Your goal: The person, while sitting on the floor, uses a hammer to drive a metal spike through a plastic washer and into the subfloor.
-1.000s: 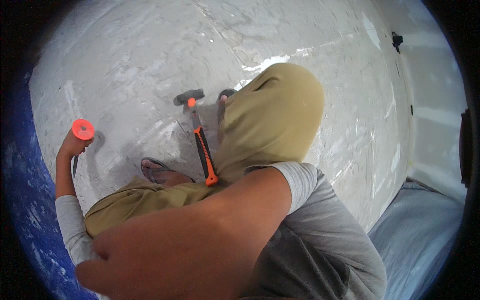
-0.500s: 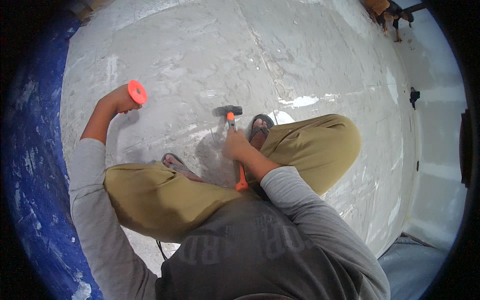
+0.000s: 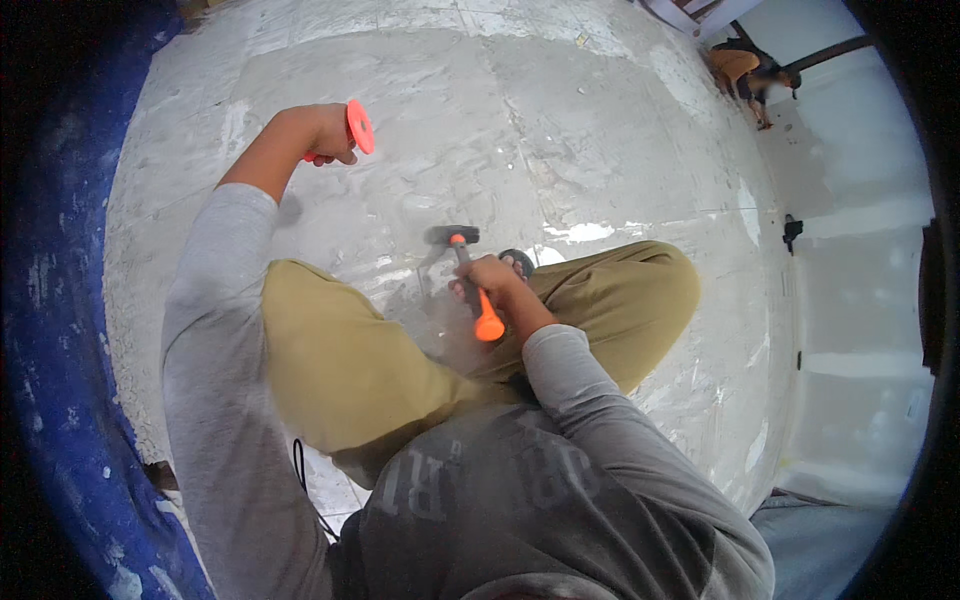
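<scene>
My left hand [image 3: 322,134], raised at the far left, is closed round a chisel with a round orange hand guard [image 3: 361,127]. The guard faces up, and the chisel's blade cannot be made out. Between my knees my right hand [image 3: 492,276] grips a short-handled club hammer [image 3: 488,318] with an orange and grey handle. Its dark steel head points away from me, and the orange butt end sticks out toward my body. Below the hammer is my sandalled foot [image 3: 517,261], partly hidden.
The floor [image 3: 400,110] is grey, rough and streaked with white patches. A blue sheet [image 3: 70,340] runs down the left side. White wall panels [image 3: 860,270] stand at the right, and another person [image 3: 742,72] bends low at the far right.
My left hand with the chisel has moved right and farther away. The hammer's butt end has come up toward me as its handle tilted. My left knee has shifted right.
</scene>
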`<state>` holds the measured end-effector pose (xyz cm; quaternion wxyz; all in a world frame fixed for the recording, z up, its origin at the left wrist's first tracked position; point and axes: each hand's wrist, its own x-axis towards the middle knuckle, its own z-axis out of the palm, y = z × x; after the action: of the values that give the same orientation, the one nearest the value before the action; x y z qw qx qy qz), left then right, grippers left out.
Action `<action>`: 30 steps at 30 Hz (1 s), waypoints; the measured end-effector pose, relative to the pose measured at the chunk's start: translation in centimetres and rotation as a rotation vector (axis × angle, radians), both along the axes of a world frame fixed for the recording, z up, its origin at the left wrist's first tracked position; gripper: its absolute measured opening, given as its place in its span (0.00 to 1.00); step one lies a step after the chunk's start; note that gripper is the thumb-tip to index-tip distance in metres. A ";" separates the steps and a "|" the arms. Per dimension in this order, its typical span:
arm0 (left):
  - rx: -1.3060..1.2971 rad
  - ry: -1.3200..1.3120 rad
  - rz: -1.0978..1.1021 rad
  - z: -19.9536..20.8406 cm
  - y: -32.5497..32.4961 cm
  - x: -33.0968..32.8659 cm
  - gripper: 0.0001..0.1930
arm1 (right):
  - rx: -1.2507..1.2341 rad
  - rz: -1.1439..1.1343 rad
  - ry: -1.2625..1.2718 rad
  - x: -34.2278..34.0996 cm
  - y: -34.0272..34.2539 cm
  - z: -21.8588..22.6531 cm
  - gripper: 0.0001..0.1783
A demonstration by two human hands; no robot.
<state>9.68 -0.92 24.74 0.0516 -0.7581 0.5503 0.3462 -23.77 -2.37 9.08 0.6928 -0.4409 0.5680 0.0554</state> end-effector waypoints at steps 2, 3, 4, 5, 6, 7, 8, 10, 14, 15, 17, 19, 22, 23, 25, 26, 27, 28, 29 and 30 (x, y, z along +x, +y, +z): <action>0.005 -0.019 -0.051 0.9 -1.1 -1.2 0.10 | -0.153 0.163 0.114 0.4 0.6 1.1 0.14; 0.010 -0.031 -0.077 1.3 -1.5 -1.8 0.11 | -0.164 0.174 0.149 0.5 0.7 0.8 0.14; -0.005 -0.023 -0.081 1.6 -2.1 -2.4 0.11 | -0.175 0.184 0.184 0.2 0.5 0.6 0.14; -0.014 -0.021 -0.070 1.6 -2.2 -2.5 0.11 | -0.219 0.281 0.246 0.9 0.5 2.0 0.15; -0.023 -0.016 -0.062 1.6 -2.2 -2.5 0.11 | -0.275 0.361 0.298 1.7 0.7 4.2 0.15; -0.007 -0.021 -0.064 1.4 -2.3 -2.3 0.11 | -0.323 0.440 0.347 2.5 1.1 6.4 0.15; 0.003 -0.020 -0.079 1.4 -2.9 -2.7 0.11 | -0.368 0.517 0.338 2.0 0.7 5.8 0.14; -0.016 0.008 -0.116 1.5 -4.5 -4.0 0.11 | -0.461 0.662 0.263 -0.4 -1.4 1.0 0.14; 0.016 0.022 -0.163 -0.1 -4.1 -3.7 0.11 | -0.354 0.289 0.218 1.6 0.3 3.7 0.08; 0.037 0.013 -0.200 -0.5 -4.1 -3.8 0.11 | -0.387 0.430 0.191 0.7 -0.1 2.5 0.08; 0.062 0.019 -0.188 -2.4 -2.8 -1.9 0.11 | -0.324 0.464 0.161 0.4 -0.5 2.4 0.08; 0.084 0.029 -0.171 -3.2 -2.3 -1.6 0.11 | -0.197 0.356 0.182 -0.4 -1.1 2.5 0.08; 0.126 0.025 -0.103 -3.3 -0.8 -1.4 0.11 | -0.137 0.297 0.181 -0.5 -1.9 3.4 0.10; 0.127 0.026 -0.096 -3.4 -0.7 -1.5 0.11 | -0.070 0.259 0.171 -1.3 -2.6 1.5 0.12; 0.141 0.031 -0.104 -4.5 0.0 -1.0 0.11 | -0.017 0.426 0.224 -1.4 -4.6 0.1 0.14; 0.155 0.029 -0.118 -5.6 0.8 -0.4 0.11 | 0.008 0.512 0.236 -1.0 -5.3 -0.5 0.14; 0.156 0.033 -0.131 -6.2 1.4 -0.1 0.11 | 0.052 0.514 0.203 -0.8 -6.0 -0.4 0.16; 0.179 0.044 -0.127 -6.8 2.1 0.2 0.11 | 0.097 0.515 0.170 -0.5 -6.4 -0.4 0.18; 0.193 0.066 -0.123 -7.1 2.5 -0.1 0.12 | 0.113 0.534 0.184 -0.3 -6.8 -0.1 0.20; 0.208 0.088 -0.119 -7.2 2.7 -0.2 0.12 | 0.123 0.576 0.203 0.0 -7.2 0.1 0.20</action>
<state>9.47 1.79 17.50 0.1262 -0.6986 0.5574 0.4305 -23.78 -9.61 9.17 0.6136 -0.5333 0.4815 0.3275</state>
